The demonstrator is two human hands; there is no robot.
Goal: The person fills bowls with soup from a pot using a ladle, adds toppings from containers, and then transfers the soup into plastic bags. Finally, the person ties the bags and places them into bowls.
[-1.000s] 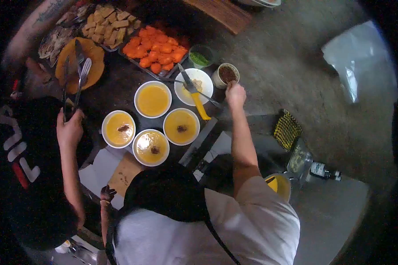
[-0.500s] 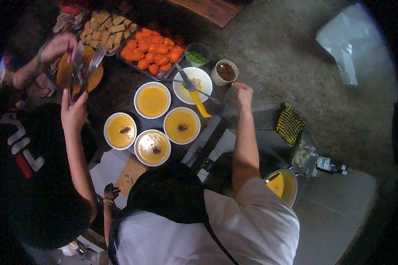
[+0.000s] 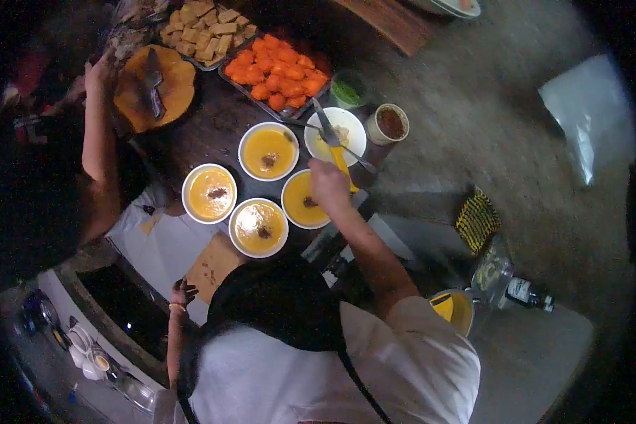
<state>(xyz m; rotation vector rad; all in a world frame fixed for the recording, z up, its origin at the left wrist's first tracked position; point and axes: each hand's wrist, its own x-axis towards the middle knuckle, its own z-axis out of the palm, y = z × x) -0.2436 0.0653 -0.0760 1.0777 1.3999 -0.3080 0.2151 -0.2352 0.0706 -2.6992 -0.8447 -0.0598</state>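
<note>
My right hand, fingers drawn together, is over the right-hand white bowl of yellow soup; anything in its fingers is hidden. Close to it are the far soup bowl, left soup bowl and near soup bowl. Each soup has a dark brown patch on top. A yellow-handled knife lies across a white bowl of pale paste. Beyond stands a cup of brown stuff. My left hand, fingers apart, hangs low beside a brown cardboard piece.
At the back are trays of orange pieces and tan chunks, plus a green-filled container. A co-worker's hand is beside a round wooden board. A pot and bottle stand right.
My right hand has moved left from the brown-filled cup to the soup bowls. A brown patch now shows on the far soup. The co-worker's hands no longer hold utensils over the board.
</note>
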